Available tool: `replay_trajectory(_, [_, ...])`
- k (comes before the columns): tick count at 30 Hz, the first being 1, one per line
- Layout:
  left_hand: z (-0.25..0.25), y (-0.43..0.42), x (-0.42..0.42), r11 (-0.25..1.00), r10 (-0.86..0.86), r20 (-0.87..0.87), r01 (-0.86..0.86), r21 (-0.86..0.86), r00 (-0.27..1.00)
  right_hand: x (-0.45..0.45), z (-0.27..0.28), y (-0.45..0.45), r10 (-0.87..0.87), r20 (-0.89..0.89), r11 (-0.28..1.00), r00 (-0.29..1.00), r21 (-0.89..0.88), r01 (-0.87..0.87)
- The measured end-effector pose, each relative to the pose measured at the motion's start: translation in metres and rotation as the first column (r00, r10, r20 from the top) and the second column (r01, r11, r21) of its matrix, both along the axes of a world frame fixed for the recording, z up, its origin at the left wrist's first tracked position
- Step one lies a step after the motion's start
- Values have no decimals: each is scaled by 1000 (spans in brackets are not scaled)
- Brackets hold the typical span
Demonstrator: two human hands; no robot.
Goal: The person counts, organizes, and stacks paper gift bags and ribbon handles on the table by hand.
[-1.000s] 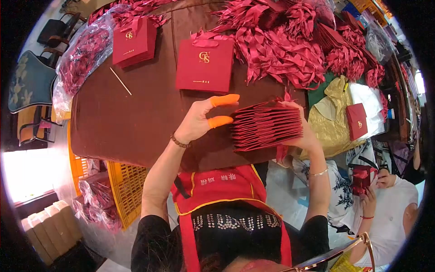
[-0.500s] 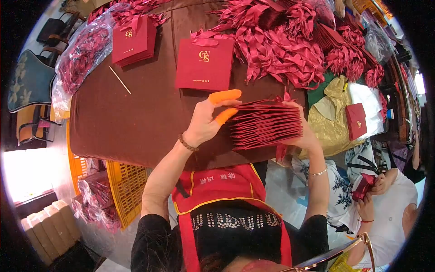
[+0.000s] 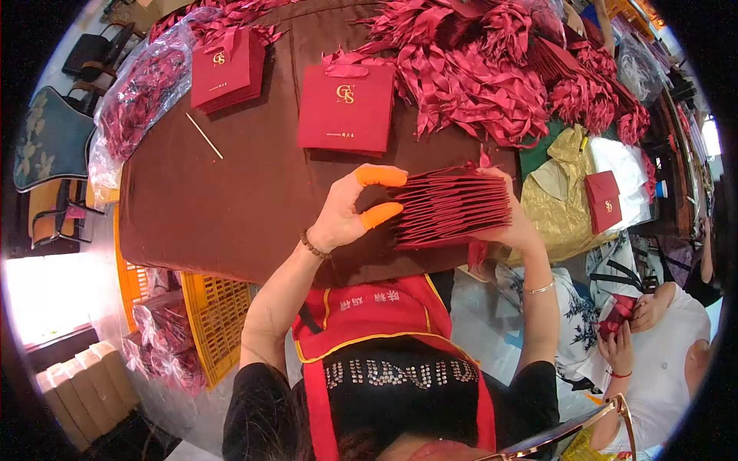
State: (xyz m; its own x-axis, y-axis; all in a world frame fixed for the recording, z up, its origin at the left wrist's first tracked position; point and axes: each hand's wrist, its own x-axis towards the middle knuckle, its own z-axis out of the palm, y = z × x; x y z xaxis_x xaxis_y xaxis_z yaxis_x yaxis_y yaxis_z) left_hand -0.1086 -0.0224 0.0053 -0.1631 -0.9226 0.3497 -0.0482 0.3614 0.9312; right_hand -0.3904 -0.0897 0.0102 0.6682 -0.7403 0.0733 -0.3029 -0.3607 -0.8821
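Observation:
A thick stack of folded red bags [image 3: 453, 207] is held up over the near edge of the brown-covered table [image 3: 192, 207]. My right hand [image 3: 519, 219] grips its right side. At the stack's left edge is my left hand [image 3: 346, 207], with orange covers on thumb and forefinger; these two are spread apart, their tips at the bag edges. Beyond the hands lies a red bag with gold letters [image 3: 346, 107], on top of others. Farther left sits another small pile of red bags [image 3: 227, 71].
Red ribboned bags [image 3: 477, 84] are heaped at the back right. A thin stick [image 3: 204, 137] lies on the left. Gold wrapping [image 3: 557, 200] bears a red bag [image 3: 603, 201]. At lower right a co-worker [image 3: 661, 346] holds a red item. Orange crates [image 3: 215, 323] stand at lower left.
My left thumb and forefinger came closer together at the stack's edge, then parted again. The stack stays in my right hand. The co-worker's red item has moved lower and tilted.

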Motion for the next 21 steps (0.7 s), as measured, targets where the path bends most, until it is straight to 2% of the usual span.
replay_trajectory(5, [-7,0,-3,998,49,41,-46,-53,998,0,0,0,3,5,1000,1000,23,-3])
replay_trajectory(7, [-7,3,-9,980,199,143,-196,-37,969,0,-1,1,2,46,999,999,47,-4])
replay_trajectory(8, [-10,1,-11,980,199,144,-196,-37,969,0,-1,1,2,46,999,999,48,-4])
replay_trajectory(10, [-18,-3,-16,949,232,-27,-233,-213,972,0,1,2,8,10,1000,1000,21,-8])
replay_trajectory(11, [-18,-3,-15,949,230,-27,-231,-213,973,0,2,2,6,10,1000,1000,21,-6])
replay_trajectory(13, [-17,-3,-13,924,256,108,-210,-320,961,2,4,3,4,11,999,1000,43,-4])
replay_trajectory(14, [-15,-1,-11,925,254,110,-208,-319,961,2,4,3,2,12,999,1000,44,-3])
replay_trajectory(16, [-12,4,-6,989,101,81,-91,-116,992,1,4,2,3,-24,1000,1000,11,-2])
replay_trajectory(21, [-1,8,-2,991,19,65,-10,-130,998,2,4,3,1,13,999,1000,33,-2])
